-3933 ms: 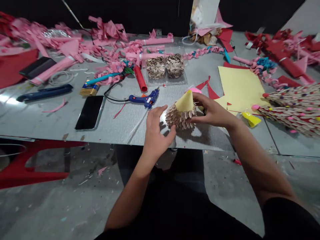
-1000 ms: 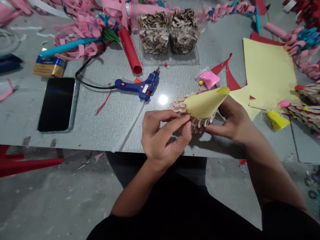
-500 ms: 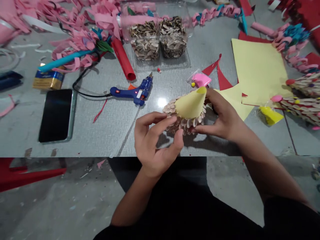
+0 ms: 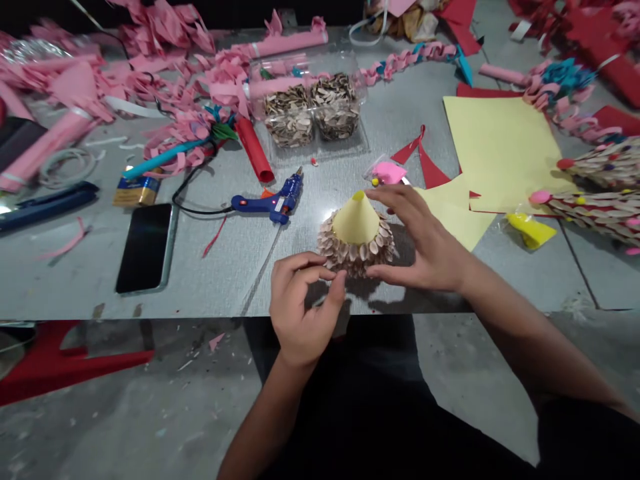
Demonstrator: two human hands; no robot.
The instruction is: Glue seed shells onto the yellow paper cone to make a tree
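A pale yellow paper cone (image 4: pixel 357 222) stands upright near the table's front edge, its lower part ringed with rows of overlapping shell-like flakes (image 4: pixel 356 252). At the cone's lower left, my left hand (image 4: pixel 304 307) has its thumb and fingertips close together, but whether anything small is between them is too small to tell. On the right side, my right hand (image 4: pixel 423 247) is spread around the cone, thumb near the lower flakes and fingers near the tip, without gripping it. Behind the cone lies a blue glue gun (image 4: pixel 267 203).
A clear plastic box (image 4: pixel 315 113) of loose flakes is at the back. A phone (image 4: pixel 146 248) lies left, yellow paper sheets (image 4: pixel 503 150) right. Flake-covered cones (image 4: pixel 600 212) lie far right. Pink paper chains and a red roll (image 4: pixel 254 150) are behind.
The cone now stands more upright, its tip turned from the right toward the middle. My right hand has loosened from it, and my left fingers have moved down and closer together. The view has shifted.
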